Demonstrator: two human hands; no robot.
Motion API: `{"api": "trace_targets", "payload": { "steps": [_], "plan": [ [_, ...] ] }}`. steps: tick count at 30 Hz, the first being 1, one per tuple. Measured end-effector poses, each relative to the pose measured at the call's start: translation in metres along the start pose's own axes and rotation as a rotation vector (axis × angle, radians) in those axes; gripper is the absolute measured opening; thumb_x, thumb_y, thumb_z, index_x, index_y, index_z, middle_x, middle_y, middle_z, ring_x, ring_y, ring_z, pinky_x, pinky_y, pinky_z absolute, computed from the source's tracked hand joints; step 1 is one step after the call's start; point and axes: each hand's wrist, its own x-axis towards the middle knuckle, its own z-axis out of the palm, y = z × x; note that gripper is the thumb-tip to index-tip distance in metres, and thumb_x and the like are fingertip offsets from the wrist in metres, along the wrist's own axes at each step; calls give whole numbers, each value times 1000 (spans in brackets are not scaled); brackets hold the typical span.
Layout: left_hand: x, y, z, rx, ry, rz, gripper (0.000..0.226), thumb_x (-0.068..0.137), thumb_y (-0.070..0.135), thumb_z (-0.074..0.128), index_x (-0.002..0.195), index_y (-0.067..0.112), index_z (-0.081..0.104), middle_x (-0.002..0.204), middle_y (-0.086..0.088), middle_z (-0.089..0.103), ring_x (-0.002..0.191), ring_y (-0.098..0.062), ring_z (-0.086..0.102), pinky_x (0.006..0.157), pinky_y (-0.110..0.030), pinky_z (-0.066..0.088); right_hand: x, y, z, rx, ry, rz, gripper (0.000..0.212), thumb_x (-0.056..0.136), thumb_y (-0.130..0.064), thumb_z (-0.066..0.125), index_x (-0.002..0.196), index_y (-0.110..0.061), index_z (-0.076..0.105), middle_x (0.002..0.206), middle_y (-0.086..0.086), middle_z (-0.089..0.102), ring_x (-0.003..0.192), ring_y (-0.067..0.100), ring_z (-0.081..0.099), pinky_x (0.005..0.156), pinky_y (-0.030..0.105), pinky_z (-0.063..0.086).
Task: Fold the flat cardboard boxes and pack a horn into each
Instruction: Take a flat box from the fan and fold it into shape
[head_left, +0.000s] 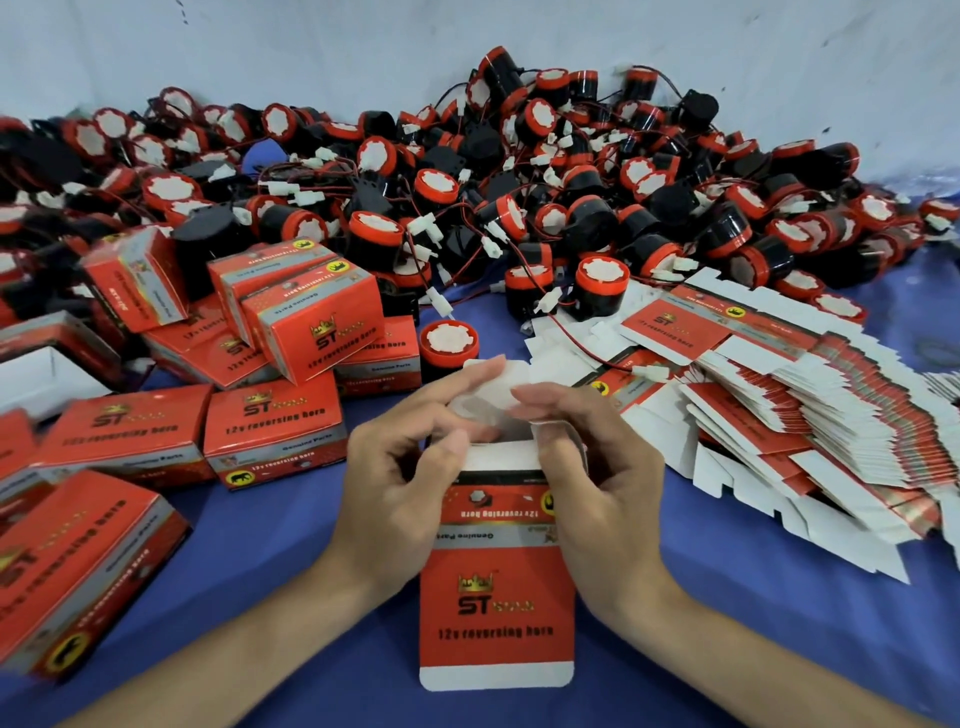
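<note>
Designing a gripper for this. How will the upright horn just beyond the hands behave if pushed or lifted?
The horn is a squat cylinder standing on its flat end, so it probably resists tipping; on its side it would likely roll. Neighbouring horns trail wires, so lifting may snag.

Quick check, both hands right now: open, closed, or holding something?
Left hand: holds the half-folded box.
Right hand: holds the same box.

One unfinished box (496, 587), about ten folded boxes (272, 431), countless horns (602, 283) and blanks (779, 415).
</note>
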Motion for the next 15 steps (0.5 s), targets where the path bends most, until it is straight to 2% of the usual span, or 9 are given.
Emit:
{"api": "trace_targets", "payload": {
  "steps": [1,3,5,8,10,13,15],
  "plan": [
    [2,-1,-1,42,-1,21,37,83,26,48,72,-3,69,127,6,64,119,-14,59,91,-30,49,1,1,0,19,-12,16,26,85,-6,48,93,-23,66,87,-8,69,80,12,64,66,24,52],
    [8,-4,-2,106,11,71,36,84,26,49,72,-1,70,125,4,63,118,-14,60,93,-34,49,7,4,2,53,-38,20,23,87,-7,48,95,-20,65,89,-3,71,83,12,66,69,23,52],
    [17,-5,-3,151,41,123,27,84,25,51,77,10,72,123,5,63,116,-11,61,94,-30,49,17,7,2,95,-66,18,18,88,-20,52,99,-15,64,95,1,71,88,15,66,74,26,51],
    [33,-10,-5,181,140,142,26,84,23,51,80,9,72,117,0,66,107,-8,64,86,-21,50,35,13,0,204,-196,81,43,84,-29,53,120,-6,60,113,6,67,96,24,64,78,37,52],
    [39,-15,-6,181,188,98,30,85,25,50,77,7,72,100,-4,71,91,-8,67,77,-20,50,42,18,-1,249,-308,173,50,87,-22,54,136,-11,50,124,0,64,104,23,64,83,34,53],
    [39,-25,-8,163,169,17,30,86,30,48,74,14,70,76,-2,67,71,-10,63,68,-21,47,39,27,-2,205,-365,264,52,91,-27,50,143,-28,41,109,-3,70,95,17,69,76,25,54],
    [38,-27,-11,125,119,-17,35,86,34,50,73,7,68,71,-1,64,67,-10,61,66,-20,46,37,31,0,101,-319,220,51,92,-32,51,142,-30,41,105,-7,70,91,13,70,72,23,55]
  ]
}}
